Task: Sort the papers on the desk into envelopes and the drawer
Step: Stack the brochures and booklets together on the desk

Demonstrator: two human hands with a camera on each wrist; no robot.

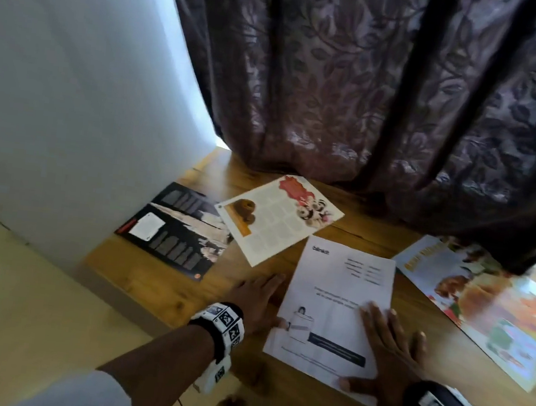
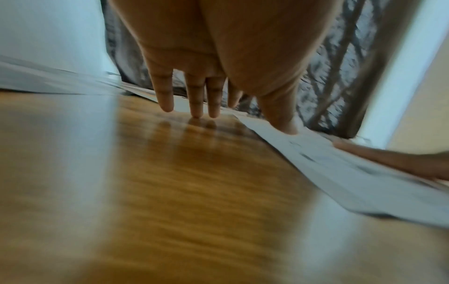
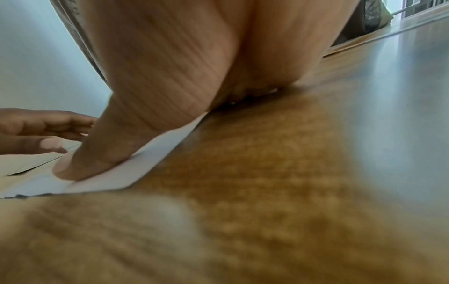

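A white printed sheet [image 1: 335, 309] lies flat near the front of the wooden desk [image 1: 153, 276]. My right hand [image 1: 387, 344] lies flat on the sheet's right side, fingers spread, with the thumb pressing its near corner [image 3: 116, 173]. To the sheet's left my left hand [image 1: 256, 297] rests on the wood with straight fingers [image 2: 196, 107]; its thumb touches the sheet's left edge [image 2: 289, 128]. Neither hand grips anything. A white magazine page [image 1: 278, 220], a dark brochure [image 1: 174, 229] and a colourful spread [image 1: 487, 305] lie around it.
A dark patterned curtain [image 1: 370, 98] hangs over the back of the desk, touching the colourful spread. A pale wall [image 1: 74, 83] stands to the left, and the desk's left edge drops to a tiled floor [image 1: 17, 308]. No envelope or drawer is in view.
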